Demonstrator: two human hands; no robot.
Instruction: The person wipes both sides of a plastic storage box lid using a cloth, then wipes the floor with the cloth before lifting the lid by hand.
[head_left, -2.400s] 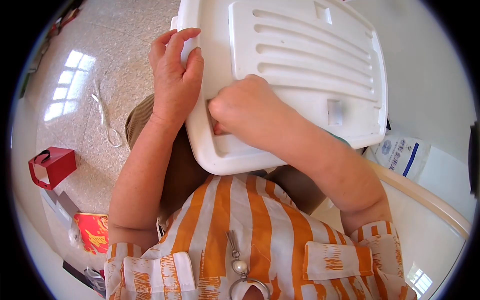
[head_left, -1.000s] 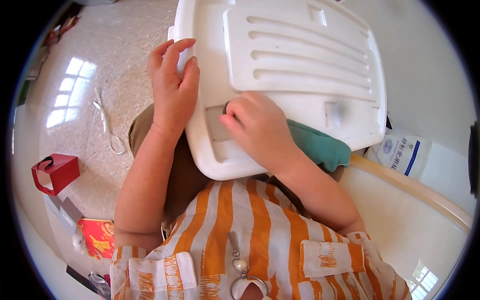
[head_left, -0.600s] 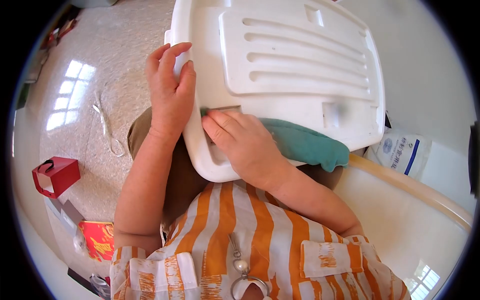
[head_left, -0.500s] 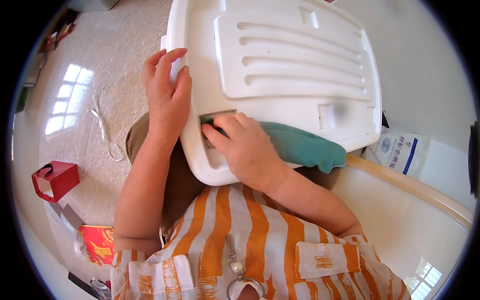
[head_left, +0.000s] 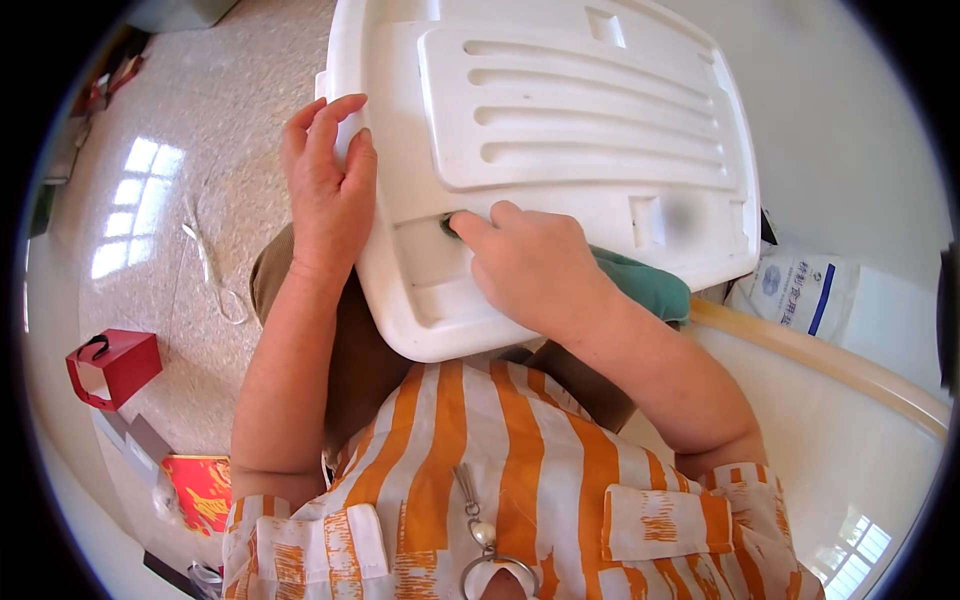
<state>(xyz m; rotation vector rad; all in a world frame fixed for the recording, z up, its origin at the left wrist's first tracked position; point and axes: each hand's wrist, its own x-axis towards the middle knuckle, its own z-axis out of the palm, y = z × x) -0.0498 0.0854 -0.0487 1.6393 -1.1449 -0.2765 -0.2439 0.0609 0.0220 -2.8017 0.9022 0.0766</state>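
Observation:
A large white plastic lid (head_left: 580, 190) with long grooves and square recesses leans over my lap. My left hand (head_left: 330, 180) grips its left rim, fingers bent over the edge and thumb on top. My right hand (head_left: 545, 265) is closed on a green cloth (head_left: 640, 284) and presses it to the lid beside the near-left recess. A small tip of the cloth pokes out at the fingertips, and its longer end trails out behind the hand to the right. The palm hides the cloth's middle part.
On the speckled floor at left lie a white cord (head_left: 208, 265), a red gift box (head_left: 115, 368) and a red-and-gold packet (head_left: 200, 490). At right are a printed white plastic bag (head_left: 790, 295) and a pale curved rail (head_left: 830, 365).
My right hand has slid to the right with the green cloth, uncovering more of the near-left recess. The lid has shifted slightly, while my left hand stays on its rim.

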